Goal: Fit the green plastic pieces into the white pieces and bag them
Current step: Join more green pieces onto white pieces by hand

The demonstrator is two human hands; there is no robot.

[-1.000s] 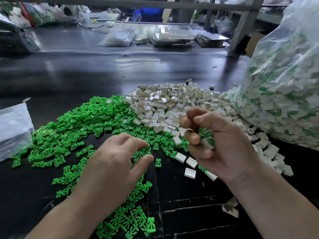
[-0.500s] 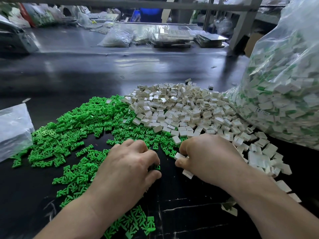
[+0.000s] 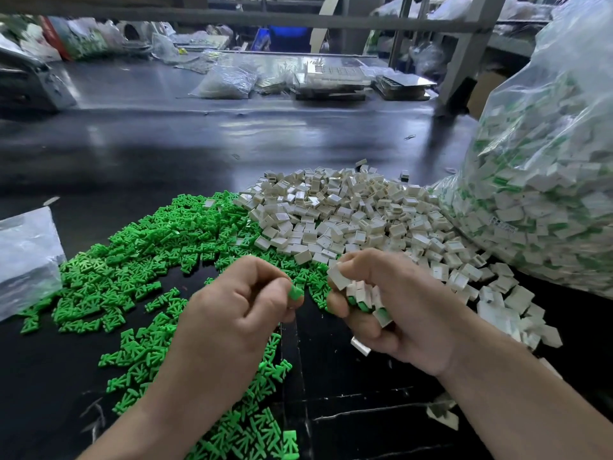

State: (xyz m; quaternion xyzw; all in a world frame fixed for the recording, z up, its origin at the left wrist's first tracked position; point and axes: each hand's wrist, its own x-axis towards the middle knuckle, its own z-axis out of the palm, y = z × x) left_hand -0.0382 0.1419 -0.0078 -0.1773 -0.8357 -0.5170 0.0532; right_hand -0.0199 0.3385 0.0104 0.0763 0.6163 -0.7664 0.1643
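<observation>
A heap of green plastic pieces (image 3: 139, 260) spreads over the dark table to the left, and a heap of white pieces (image 3: 348, 214) lies behind and to the right. My left hand (image 3: 232, 313) pinches one green piece (image 3: 296, 292) between thumb and fingertips. My right hand (image 3: 394, 300) pinches a white piece (image 3: 338, 277) at its fingertips and cradles several fitted white-and-green pieces (image 3: 365, 298) in the palm. The two hands are raised above the table, a small gap apart. A large clear bag (image 3: 544, 180) of fitted pieces stands at the right.
A flat clear plastic bag (image 3: 26, 257) lies at the left edge. Loose white pieces (image 3: 507, 303) are scattered by my right wrist. Bags and trays (image 3: 331, 78) sit at the table's far side, under a metal frame (image 3: 265, 19).
Both hands have lifted off the table, the left now with a green piece and the right with a white piece at its fingertips. Half a second ago they were down picking among the heaps.
</observation>
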